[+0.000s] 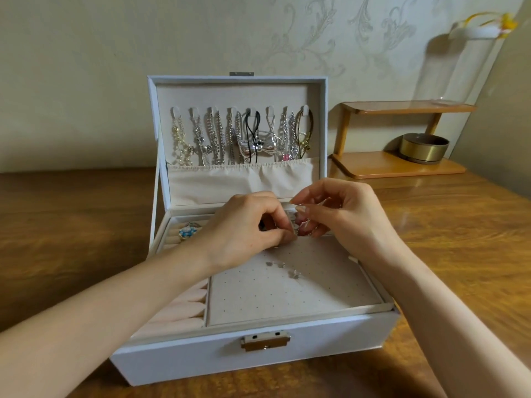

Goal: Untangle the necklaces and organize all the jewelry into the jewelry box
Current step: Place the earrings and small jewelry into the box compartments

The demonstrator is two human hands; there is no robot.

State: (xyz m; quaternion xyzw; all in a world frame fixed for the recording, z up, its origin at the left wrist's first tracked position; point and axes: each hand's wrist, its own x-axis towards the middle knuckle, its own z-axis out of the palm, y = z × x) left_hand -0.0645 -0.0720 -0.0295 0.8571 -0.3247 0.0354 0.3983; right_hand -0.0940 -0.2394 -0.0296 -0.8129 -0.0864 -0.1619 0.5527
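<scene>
Both hands met above the back edge of the open white jewelry box (316,337), and the grip sat between them. The left hand (247,225) had its fingers curled, with thumb and forefinger pinching a small piece of jewelry (293,225) that was too blurred to name. The right hand (347,216) closed on the same piece from the other side with its thumb and curled lower fingers, while its forefinger was lifted above the pinch. Just below the grip and toward the person lay the beige perforated earring panel (258,300), with two small clear studs (274,264) set in it close under the hands. To the left of the grip, past the left wrist, ran the padded ring rolls (186,305), and a ring with a blue ornament (188,231) sat in the far rolls. Behind and above the grip rose the upright lid (238,93). On it a row of necklaces (218,139) hung from hooks, a silver bow pendant (257,147) among them, and their lower ends dropped into a gathered fabric pocket (241,182). Nearest the person, well below the grip, a metal latch (265,340) was on the front wall. The box stood on a wooden table (71,225). Off to the right and behind the right hand a two-tier wooden shelf (382,166) held a brass-coloured bowl (423,147).
</scene>
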